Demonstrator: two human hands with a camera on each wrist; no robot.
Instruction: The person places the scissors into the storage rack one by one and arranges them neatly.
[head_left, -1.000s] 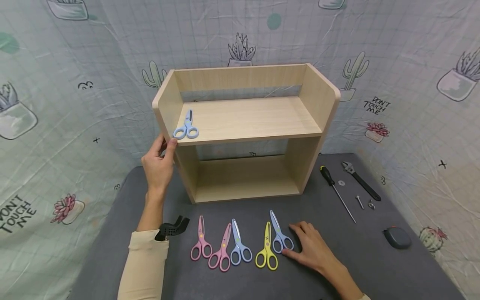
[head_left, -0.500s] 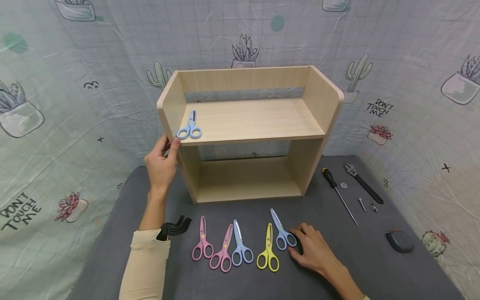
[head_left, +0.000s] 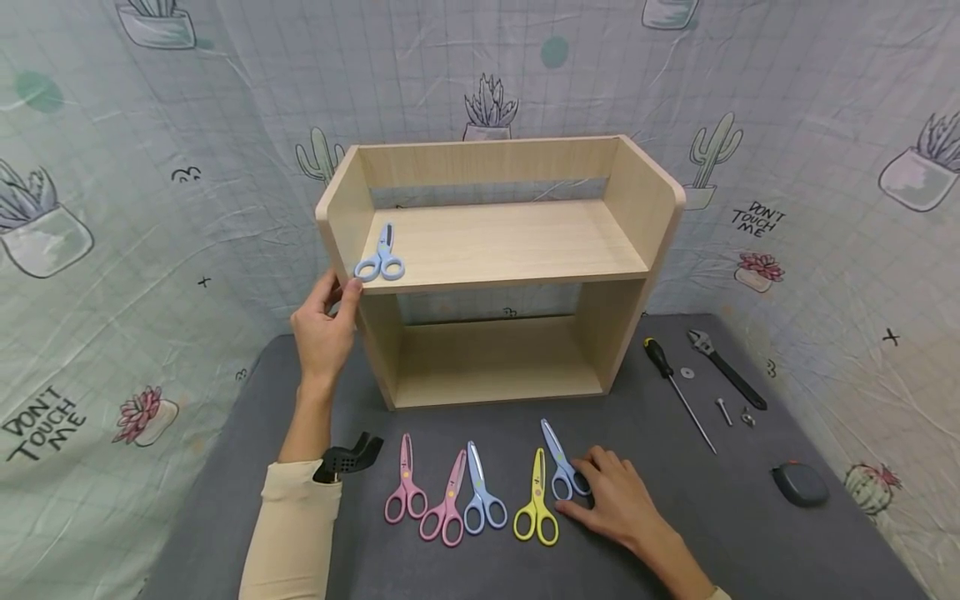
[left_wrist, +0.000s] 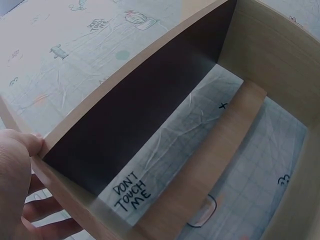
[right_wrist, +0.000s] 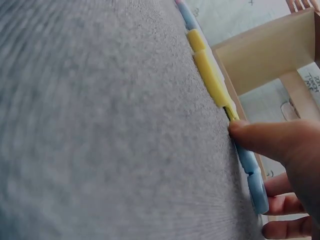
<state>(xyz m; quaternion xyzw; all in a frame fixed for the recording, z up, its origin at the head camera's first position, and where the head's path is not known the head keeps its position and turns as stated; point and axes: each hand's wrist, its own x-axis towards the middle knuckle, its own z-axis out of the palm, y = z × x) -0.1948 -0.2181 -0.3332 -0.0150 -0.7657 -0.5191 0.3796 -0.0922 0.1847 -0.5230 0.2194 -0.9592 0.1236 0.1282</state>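
Note:
In the head view my left hand (head_left: 322,329) grips the left side panel of a light wooden two-tier shelf (head_left: 487,279), thumb at the front edge; the left wrist view shows the other fingers outside the panel. Blue scissors (head_left: 386,254) lie on the upper board near that thumb. My right hand (head_left: 618,504) pinches the handles of another pair of blue scissors (head_left: 557,446) on the grey tabletop, thumb on one side and fingers on the other. Yellow scissors (head_left: 536,500) lie just left of them. In the right wrist view the thumb (right_wrist: 265,140) touches the blue handle (right_wrist: 247,162).
Farther left lie blue scissors (head_left: 480,492) and two pink pairs, one (head_left: 447,504) beside the blue and one (head_left: 406,483) leftmost. At right are a screwdriver (head_left: 660,358), an adjustable wrench (head_left: 727,371), a bolt (head_left: 723,412), a washer (head_left: 687,373) and a dark rounded object (head_left: 801,483).
My right thumb drew back from the blue scissors' handle, then came in again, and the fingers moved left over the handles. The left hand keeps its grip on the shelf.

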